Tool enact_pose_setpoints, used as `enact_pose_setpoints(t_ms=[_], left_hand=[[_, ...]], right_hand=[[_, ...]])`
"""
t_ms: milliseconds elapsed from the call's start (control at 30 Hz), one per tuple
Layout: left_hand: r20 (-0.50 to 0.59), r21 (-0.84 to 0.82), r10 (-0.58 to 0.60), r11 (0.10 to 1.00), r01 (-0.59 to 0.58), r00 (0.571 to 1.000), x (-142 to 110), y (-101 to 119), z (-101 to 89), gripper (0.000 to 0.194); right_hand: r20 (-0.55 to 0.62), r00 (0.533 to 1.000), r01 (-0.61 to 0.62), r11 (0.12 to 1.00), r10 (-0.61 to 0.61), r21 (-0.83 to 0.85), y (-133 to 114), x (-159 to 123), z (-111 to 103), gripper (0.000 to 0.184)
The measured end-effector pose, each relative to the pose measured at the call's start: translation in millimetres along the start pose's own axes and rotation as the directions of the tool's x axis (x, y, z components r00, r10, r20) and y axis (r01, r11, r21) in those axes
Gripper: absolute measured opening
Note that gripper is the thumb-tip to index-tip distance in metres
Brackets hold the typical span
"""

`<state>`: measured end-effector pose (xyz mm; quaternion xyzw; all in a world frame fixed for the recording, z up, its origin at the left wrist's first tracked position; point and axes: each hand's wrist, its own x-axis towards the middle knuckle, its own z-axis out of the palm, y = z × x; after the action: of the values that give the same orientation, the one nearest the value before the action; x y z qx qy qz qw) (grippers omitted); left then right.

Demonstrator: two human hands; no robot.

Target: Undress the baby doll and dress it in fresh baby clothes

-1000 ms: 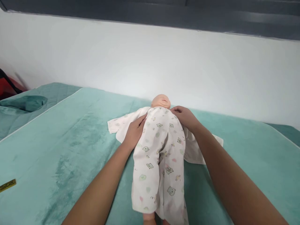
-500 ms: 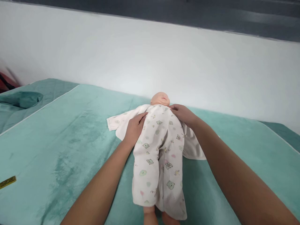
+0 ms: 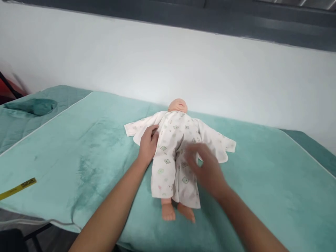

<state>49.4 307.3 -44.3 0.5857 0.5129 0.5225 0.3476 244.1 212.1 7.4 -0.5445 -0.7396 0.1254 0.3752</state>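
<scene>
A baby doll [image 3: 179, 105] lies on its back, head toward the wall. It wears a white printed one-piece baby outfit [image 3: 164, 161], with a sleeve spread out on each side and bare feet [image 3: 168, 211] below the leg hems. My left hand [image 3: 149, 145] rests against the outfit's left edge at the torso, thumb and index finger apart. Some of its fingers are hidden. Over the outfit's right leg is my right hand [image 3: 207, 168], smeared by motion, with thumb and index finger apart and nothing seen between them. Whether it touches the cloth I cannot tell.
A green padded cover [image 3: 262, 175] lies under the doll, up against a white wall [image 3: 131, 63]. A yellow strip with dark print [image 3: 18, 189] lies at left. A darker green quilted piece with a rounded opening [image 3: 34, 106] lies at far left. The cover's front edge shows lower left.
My right hand has left the doll's collar and come down over the right leg. The right sleeve now shows fully spread. My left hand stays at the side; the view has shifted back.
</scene>
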Motion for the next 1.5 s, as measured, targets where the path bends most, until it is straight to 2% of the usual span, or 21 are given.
enact_pose_setpoints(t_ms=[67,133,200,300,433,533,667,800,933,1067,1167,1233,1300,1367,1433,1500], left_hand=[[-0.060,0.034,0.001,0.999,0.001,0.998,-31,-2,-12.5,0.025],[-0.033,0.054,0.007,0.999,-0.005,0.999,-68,-3,-28.8,0.024],[0.031,0.065,0.012,0.998,-0.014,0.999,-106,-2,-44.9,0.026],[0.158,0.117,0.071,0.989,-0.090,0.985,-153,3,-60.5,0.037],[0.288,0.282,0.160,0.928,-0.243,0.944,-187,10,-58.4,0.058],[0.260,0.407,0.191,0.867,-0.287,0.947,-197,12,-47.6,0.063],[0.152,0.459,0.271,0.832,-0.311,0.951,-199,13,-37.2,0.050],[0.115,0.377,0.302,0.868,-0.323,0.946,-199,16,-37.2,0.031],[0.071,0.213,0.266,0.937,-0.275,0.961,-201,21,-40.2,0.017],[0.030,0.198,0.225,0.954,-0.226,0.974,-207,22,-40.2,0.011],[0.012,0.265,0.298,0.920,-0.290,0.955,-213,18,-39.4,0.012],[-0.004,0.340,0.379,0.871,-0.355,0.926,-217,18,-38.6,0.016],[0.027,0.412,0.446,0.810,-0.416,0.895,-220,22,-36.9,0.027],[0.153,0.452,0.471,0.749,-0.485,0.869,-221,30,-33.5,0.037],[0.332,0.460,0.443,0.695,-0.553,0.833,-219,39,-28.2,0.041],[0.453,0.477,0.384,0.658,-0.583,0.804,-215,47,-21.5,0.044]], right_hand=[[0.208,0.973,0.104,0.994,-0.098,-0.017,-27,-45,0,0.013],[0.291,0.950,0.153,0.982,-0.115,-0.113,-45,-75,6,0.016],[0.277,0.955,0.184,0.948,-0.110,-0.259,-53,-90,17,0.020],[0.218,0.969,0.206,0.875,-0.119,-0.437,-54,-93,34,0.019],[0.167,0.974,0.220,0.837,-0.156,-0.501,-52,-87,49,0.011],[0.152,0.976,0.212,0.859,-0.158,-0.467,-55,-88,53,0.013],[0.150,0.981,0.168,0.914,-0.120,-0.368,-63,-97,48,0.015],[0.138,0.988,0.109,0.958,-0.074,-0.265,-68,-111,41,0.013],[0.077,0.995,0.075,0.988,-0.065,-0.135,-71,-124,40,0.013],[0.092,0.992,0.089,0.994,-0.083,-0.069,-75,-130,39,0.013],[0.111,0.985,0.138,0.990,-0.134,-0.026,-69,-137,32,0.017],[0.051,0.991,0.123,0.992,-0.123,0.005,-58,-144,27,0.023],[-0.054,0.998,0.031,0.999,-0.032,-0.017,-43,-152,22,0.031],[-0.120,0.989,-0.093,0.993,0.084,-0.077,-29,-158,20,0.036],[-0.117,0.981,-0.173,0.975,0.158,-0.139,-20,-160,22,0.036],[-0.075,0.981,-0.192,0.966,0.181,-0.172,-17,-157,24,0.030]])
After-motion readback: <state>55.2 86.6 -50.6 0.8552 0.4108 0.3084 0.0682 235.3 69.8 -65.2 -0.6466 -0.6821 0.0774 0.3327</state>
